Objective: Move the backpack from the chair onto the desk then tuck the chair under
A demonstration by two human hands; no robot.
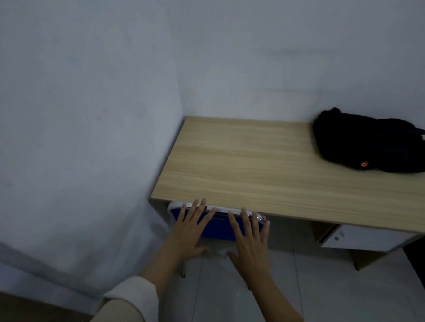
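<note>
Both hands, left [189, 233] and right [249, 239], press flat and open against the blue chair [218, 222] under the bench [255, 168]; backpack [372, 142] lies at two o'clock.

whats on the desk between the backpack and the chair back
Nothing: in the head view the desk is bare wood from the backpack to the chair under both hands.

Bare pale wall [87, 80]; grey tiled floor [323, 289]; white drawer cabinet [365, 239], right.
</note>
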